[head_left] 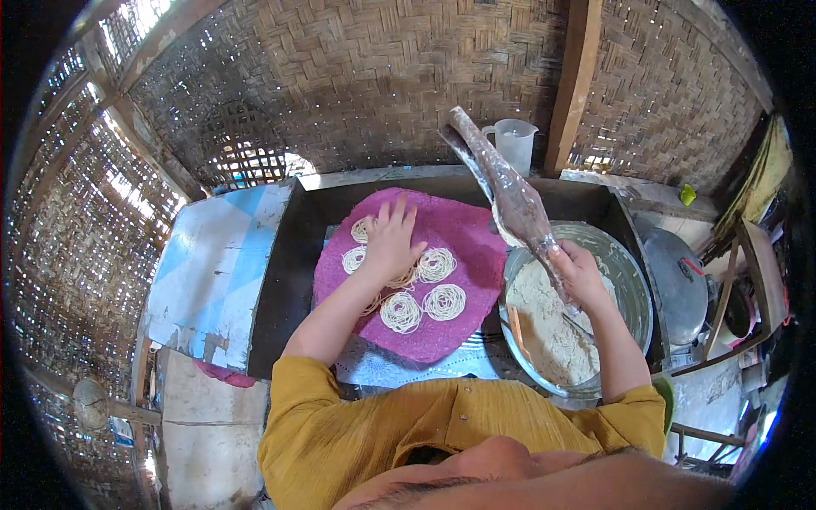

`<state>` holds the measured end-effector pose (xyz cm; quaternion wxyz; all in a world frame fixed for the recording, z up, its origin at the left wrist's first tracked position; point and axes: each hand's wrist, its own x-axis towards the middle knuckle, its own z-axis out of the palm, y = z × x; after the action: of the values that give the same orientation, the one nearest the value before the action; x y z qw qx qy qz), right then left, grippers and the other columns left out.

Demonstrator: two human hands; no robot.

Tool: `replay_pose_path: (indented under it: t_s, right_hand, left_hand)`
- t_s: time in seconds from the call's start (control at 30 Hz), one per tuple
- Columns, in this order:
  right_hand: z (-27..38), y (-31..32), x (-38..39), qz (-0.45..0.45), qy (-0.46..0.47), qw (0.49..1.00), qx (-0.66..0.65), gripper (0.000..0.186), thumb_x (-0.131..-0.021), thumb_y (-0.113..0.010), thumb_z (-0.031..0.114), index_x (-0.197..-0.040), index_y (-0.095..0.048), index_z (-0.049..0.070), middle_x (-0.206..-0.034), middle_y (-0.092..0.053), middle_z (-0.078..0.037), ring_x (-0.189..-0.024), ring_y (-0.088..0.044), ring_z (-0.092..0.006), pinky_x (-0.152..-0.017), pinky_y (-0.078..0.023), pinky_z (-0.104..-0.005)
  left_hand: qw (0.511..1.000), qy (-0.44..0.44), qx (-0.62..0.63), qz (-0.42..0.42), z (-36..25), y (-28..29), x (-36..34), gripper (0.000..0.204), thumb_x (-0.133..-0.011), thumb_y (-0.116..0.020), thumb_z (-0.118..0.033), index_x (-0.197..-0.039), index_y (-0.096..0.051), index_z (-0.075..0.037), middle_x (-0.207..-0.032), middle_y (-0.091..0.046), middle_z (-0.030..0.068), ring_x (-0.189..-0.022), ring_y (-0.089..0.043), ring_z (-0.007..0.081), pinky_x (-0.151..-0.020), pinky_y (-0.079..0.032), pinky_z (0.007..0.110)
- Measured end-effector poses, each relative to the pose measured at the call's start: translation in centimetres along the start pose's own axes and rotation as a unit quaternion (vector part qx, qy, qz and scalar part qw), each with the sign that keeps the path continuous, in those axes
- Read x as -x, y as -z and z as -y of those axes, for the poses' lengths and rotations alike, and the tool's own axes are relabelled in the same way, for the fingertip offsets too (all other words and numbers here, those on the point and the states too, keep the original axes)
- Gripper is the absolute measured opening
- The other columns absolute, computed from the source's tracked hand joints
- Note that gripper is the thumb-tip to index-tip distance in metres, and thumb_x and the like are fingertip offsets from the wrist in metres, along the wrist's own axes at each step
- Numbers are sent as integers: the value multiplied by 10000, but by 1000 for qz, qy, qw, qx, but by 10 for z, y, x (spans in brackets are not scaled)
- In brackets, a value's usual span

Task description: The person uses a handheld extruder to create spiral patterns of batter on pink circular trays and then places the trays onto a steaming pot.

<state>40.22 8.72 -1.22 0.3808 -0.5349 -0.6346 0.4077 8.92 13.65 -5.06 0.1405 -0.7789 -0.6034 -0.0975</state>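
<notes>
My left hand (393, 242), fingers spread, is over a purple round mat (476, 234), palm toward the pale coiled strands there. Several lacy nests of thin strands (437, 265) lie on the mat around it; those beneath the hand are partly hidden. My right hand (580, 274) grips the near end of a wooden two-handled press (520, 204) smeared with pale dough. The press is raised and slants away to the far left, above the edge of a large metal basin (639, 293). Pale, floury dough (544, 293) fills the bottom of the basin.
An orange-handled utensil (516, 331) leans inside the basin. A clear plastic jug (514, 144) stands behind the press. Dark raised boards (276, 280) border the work surface. On the left is a blue-and-white panel (217, 263); on the right, a round metal lid (677, 276).
</notes>
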Motion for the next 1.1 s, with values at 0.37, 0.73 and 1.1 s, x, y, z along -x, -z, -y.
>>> replay_pose_path:
  t_s: [0.37, 0.73, 1.1]
  right_hand:
    - [67, 15, 1, -64, 135, 949, 278, 442, -840, -412, 408, -1037, -542, 33, -890, -572, -199, -855, -564, -286, -728, -429, -351]
    - [149, 38, 100, -88, 580, 745, 318, 462, -606, -623, 11, -1000, -383, -11, -810, -515, -120, -724, -526, -277, -711, -424, -363]
    - [55, 153, 149, -226, 214, 950, -6, 426, -689, -487, -19, -1082, -341, 56, -705, -450, -17, -620, -449, -83, -565, -381, -212]
  left_hand:
    - [972, -87, 182, -119, -102, 129, -36, 230, -623, -607, -227, -723, -572, -22, -698, -607, 148, -663, -604, 270, -655, -466, 360]
    - [914, -318, 217, 128, -150, 147, -28, 237, -562, -582, -150, -775, -605, -47, -691, -593, 162, -673, -577, 334, -623, -470, 381]
    - [941, -248, 214, 89, -159, 128, 5, 280, -614, -633, -280, -806, -587, -81, -697, -598, 146, -643, -579, 328, -566, -461, 404]
